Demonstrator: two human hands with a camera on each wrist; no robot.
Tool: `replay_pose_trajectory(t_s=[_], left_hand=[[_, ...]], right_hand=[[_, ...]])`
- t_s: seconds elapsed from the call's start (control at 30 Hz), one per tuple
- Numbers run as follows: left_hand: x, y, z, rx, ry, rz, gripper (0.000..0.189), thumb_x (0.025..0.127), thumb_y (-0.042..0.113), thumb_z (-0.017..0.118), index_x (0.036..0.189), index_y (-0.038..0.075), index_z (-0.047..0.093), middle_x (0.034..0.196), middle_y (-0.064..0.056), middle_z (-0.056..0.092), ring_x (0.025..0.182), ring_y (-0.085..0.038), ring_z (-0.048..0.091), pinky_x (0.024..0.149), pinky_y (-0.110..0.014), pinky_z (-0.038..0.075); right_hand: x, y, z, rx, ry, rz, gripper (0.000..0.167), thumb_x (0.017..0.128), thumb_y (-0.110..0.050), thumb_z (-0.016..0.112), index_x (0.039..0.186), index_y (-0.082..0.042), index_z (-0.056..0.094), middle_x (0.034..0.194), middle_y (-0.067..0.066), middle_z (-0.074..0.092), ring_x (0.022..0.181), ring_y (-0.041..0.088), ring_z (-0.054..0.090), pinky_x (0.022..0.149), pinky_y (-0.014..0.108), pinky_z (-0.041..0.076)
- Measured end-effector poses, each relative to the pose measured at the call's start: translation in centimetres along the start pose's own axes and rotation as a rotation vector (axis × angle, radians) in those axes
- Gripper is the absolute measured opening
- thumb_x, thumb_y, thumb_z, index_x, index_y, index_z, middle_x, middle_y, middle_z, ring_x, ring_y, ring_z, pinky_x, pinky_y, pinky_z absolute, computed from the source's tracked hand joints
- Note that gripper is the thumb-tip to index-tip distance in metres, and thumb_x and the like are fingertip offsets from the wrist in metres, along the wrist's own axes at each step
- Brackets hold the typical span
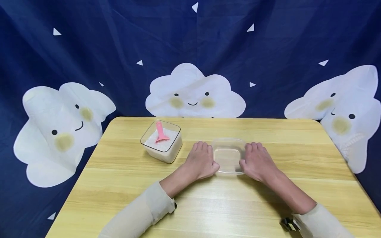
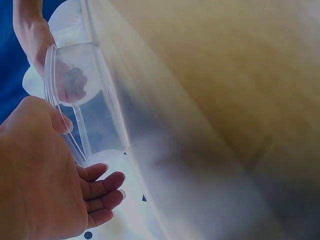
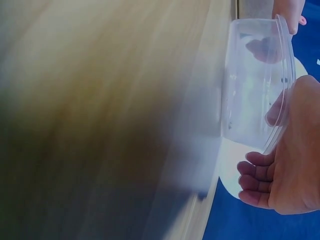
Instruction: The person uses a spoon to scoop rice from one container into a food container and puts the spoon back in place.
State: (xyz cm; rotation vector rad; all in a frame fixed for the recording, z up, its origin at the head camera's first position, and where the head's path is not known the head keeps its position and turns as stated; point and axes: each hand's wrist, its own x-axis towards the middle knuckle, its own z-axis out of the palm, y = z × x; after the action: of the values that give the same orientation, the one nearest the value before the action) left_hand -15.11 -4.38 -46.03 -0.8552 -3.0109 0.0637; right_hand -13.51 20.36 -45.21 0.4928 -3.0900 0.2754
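Clear container (image 1: 227,157) gripped from both sides on the bench (image 1: 208,205).
Its nine-o'clock side is held by the left hand (image 1: 200,162), its three-o'clock side by the right hand (image 1: 258,162). In the head view, sleeves (image 1: 140,211) are cut off by the lower edge; toward ten o'clock, a tub (image 1: 171,153) of white grains (image 1: 151,141) with a pink scoop (image 1: 161,130) is seen.

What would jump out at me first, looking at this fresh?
Probably the smiling white clouds on the dark blue curtain behind the table. Next, the bright pink scoop in the square box of white grains, toward the table's far left. Then the clear tub, held at its sides between the left hand and the right hand.
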Motion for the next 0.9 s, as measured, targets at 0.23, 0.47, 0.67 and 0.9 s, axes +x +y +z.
replay_pose_trajectory(t_s=[0.23,0.47,0.67,0.9], left_hand=[[-0.5,-0.3,0.0,-0.016,-0.008,-0.01,0.035,0.085,0.037,0.039,0.102,0.008,0.05,0.097,-0.005,0.048,0.097,-0.023,0.042,0.101,-0.039,0.04],[-0.8,-0.6,0.0,-0.019,-0.018,-0.015,0.034,0.085,0.037,0.038,0.102,0.008,0.048,0.096,-0.005,0.046,0.097,-0.023,0.041,0.099,-0.039,0.04],[-0.9,-0.7,-0.1,-0.037,-0.02,-0.019,0.035,0.085,0.037,0.038,0.102,0.008,0.048,0.096,-0.005,0.047,0.098,-0.024,0.042,0.098,-0.039,0.039],[-0.9,-0.7,-0.4,-0.023,-0.029,-0.014,0.04,0.088,0.039,0.037,0.107,0.006,0.051,0.104,-0.008,0.053,0.104,-0.025,0.047,0.102,-0.04,0.04]], right_hand=[[0.2,-0.4,-0.1,0.021,-0.013,-0.008,0.051,0.094,-0.023,0.048,0.127,0.016,0.048,0.119,0.03,0.057,0.111,0.044,0.051,0.1,0.057,0.044],[0.2,-0.7,-0.1,0.031,-0.029,-0.028,0.05,0.094,-0.022,0.048,0.127,0.016,0.047,0.119,0.03,0.057,0.112,0.044,0.051,0.101,0.057,0.043],[0.1,-0.7,-0.2,0.051,-0.052,-0.026,0.055,0.097,-0.023,0.046,0.134,0.017,0.044,0.131,0.034,0.054,0.121,0.047,0.048,0.106,0.059,0.041],[0.0,-1.3,-0.3,0.078,-0.078,0.035,0.06,0.097,-0.023,0.046,0.14,0.019,0.04,0.136,0.035,0.05,0.123,0.047,0.045,0.105,0.06,0.041]])
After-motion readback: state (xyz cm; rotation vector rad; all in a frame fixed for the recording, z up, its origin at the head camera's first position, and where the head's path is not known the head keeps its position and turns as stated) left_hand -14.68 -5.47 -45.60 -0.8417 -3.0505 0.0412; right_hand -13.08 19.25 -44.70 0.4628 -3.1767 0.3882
